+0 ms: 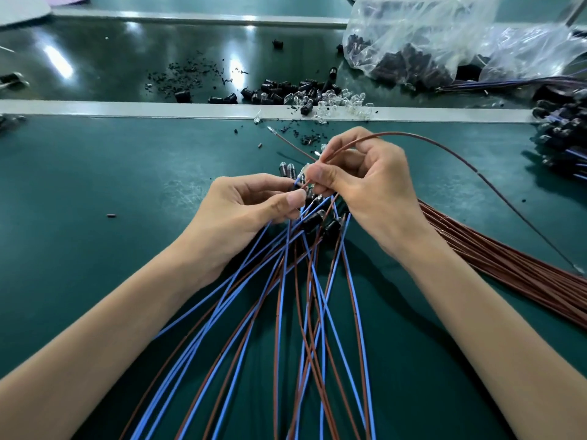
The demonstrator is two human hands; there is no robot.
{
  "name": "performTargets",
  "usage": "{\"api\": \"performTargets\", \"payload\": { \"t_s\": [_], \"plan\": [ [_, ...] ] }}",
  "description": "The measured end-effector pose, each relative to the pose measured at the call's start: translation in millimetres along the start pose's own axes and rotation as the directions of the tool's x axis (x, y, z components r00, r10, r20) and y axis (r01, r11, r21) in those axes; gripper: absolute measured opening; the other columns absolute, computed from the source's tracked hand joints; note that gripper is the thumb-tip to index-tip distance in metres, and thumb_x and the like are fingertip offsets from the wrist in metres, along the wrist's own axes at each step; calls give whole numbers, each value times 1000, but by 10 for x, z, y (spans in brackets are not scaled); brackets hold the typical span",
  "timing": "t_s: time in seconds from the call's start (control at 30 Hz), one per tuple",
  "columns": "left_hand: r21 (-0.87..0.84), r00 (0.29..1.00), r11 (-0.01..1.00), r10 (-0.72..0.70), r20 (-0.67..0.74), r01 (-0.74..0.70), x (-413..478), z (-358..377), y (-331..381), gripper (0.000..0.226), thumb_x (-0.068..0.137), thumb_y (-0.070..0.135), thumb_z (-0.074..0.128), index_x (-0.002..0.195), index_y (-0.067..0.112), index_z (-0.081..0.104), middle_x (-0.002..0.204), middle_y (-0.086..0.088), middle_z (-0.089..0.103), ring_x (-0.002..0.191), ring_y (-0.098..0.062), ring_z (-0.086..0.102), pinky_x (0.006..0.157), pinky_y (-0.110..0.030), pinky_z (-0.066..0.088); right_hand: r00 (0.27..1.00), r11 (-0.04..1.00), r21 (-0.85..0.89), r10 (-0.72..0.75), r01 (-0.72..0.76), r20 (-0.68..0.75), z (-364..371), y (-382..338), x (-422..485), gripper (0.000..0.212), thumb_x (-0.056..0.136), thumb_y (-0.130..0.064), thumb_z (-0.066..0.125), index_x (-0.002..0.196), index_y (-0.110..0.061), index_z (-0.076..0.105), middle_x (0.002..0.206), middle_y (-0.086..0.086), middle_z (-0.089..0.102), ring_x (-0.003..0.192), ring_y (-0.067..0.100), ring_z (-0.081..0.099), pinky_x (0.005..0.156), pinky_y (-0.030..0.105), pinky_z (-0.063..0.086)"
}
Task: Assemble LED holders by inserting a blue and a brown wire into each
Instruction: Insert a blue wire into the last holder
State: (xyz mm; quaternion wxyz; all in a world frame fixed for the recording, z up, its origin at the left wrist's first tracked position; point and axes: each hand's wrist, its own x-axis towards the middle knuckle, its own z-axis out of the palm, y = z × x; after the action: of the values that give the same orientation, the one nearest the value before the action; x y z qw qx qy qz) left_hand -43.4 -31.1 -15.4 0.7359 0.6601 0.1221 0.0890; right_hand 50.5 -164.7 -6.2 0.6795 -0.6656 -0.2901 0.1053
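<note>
— Where the two hands meet at centre frame, what does each hold?

— The left grip (251,204) is curled, thumb pressed to forefinger, pinching the tip of a thin blue wire (297,183). A small dark piece sits at the same spot, mostly hidden by the fingers. The right grip (374,182) pinches a slender brown wire (394,133) between thumb and forefinger. Its end meets the blue tip, and its smooth round length arcs up and away toward the right edge of the frame.

— And below the hands?

— A loose fan of blue and brown insulated wires (301,312) spreads toward the bottom of the frame, crossing one another. Several end in short black cylindrical holders (313,219) lying just under the hands.

— What lies at the right?

— A straight, tight bundle of brown wires (508,255) runs diagonally to the lower right. A heap of dark wired pieces (562,134) sits at the right edge.

— And in the upper half?

— Loose black holders (279,90) and clear, glassy LEDs (336,100) are scattered along a pale flat strip (158,109) that crosses the frame, with fine black crumbs around them. At upper right a crinkled transparent plastic bag (413,36) contains more dark parts. The desk (95,185) is covered in matt green sheet, scuffed near the centre and glossier beyond the strip.
</note>
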Motion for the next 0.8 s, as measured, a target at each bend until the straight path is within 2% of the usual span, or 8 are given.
{"api": "performTargets", "payload": {
  "t_s": [0.17,0.27,0.33,0.5,0.57,0.73,0.8],
  "plan": [
    [35,1000,999,6,-25,-5,-11,3,1,24,63,26,73,81,11,71,72,-2,73,64,-7,67,63,-12,50,1000,1000,-18,-17,17,-6,32,25,-20,22,75,-9,76,76,-17,56,65,3,67,56,11,65,60,21,53],
    [7,1000,1000,4,-16,-4,-6,5,3,20,63,26,74,78,13,74,73,-4,73,63,-7,66,63,-13,51,995,996,-66,-64,59,-73,60,54,-30,25,75,-10,78,75,-22,56,63,-1,68,60,17,67,65,36,57],
    [-7,1000,1000,3,-18,-3,6,1,3,22,61,29,75,76,14,75,75,-4,73,64,-9,65,66,-15,52,993,994,-82,-75,67,-97,65,64,-27,25,75,-12,78,75,-24,56,62,-2,68,61,18,67,68,40,58],
    [-7,1000,1000,7,-11,-7,10,5,3,22,61,31,74,75,14,75,74,-3,73,63,-8,64,66,-15,51,992,997,-59,-59,53,-109,43,80,-10,22,76,-15,76,76,-24,55,61,-5,67,60,12,65,64,31,55],
    [-30,1000,1000,1,-4,-1,1,5,3,24,59,32,74,74,14,76,73,-2,72,63,-8,64,67,-15,52,997,998,-54,-42,39,-70,59,94,-19,22,76,-12,76,75,-23,57,64,-3,68,61,11,65,63,26,53],
    [-23,1000,1000,-18,-20,18,9,-10,-1,23,60,31,74,76,15,77,73,-3,72,63,-8,64,71,-17,53,1000,990,-143,-1,0,-9,70,113,-34,17,74,-16,80,73,-18,64,71,-1,69,67,13,64,69,32,54],
    [-20,1000,1000,-21,-6,21,2,-9,1,26,57,34,75,76,17,77,73,-2,72,64,-8,64,71,-17,54,999,995,-96,40,-38,19,34,88,-28,15,73,-16,80,73,-16,65,69,-3,67,65,11,60,64,25,51]
  ]
}}
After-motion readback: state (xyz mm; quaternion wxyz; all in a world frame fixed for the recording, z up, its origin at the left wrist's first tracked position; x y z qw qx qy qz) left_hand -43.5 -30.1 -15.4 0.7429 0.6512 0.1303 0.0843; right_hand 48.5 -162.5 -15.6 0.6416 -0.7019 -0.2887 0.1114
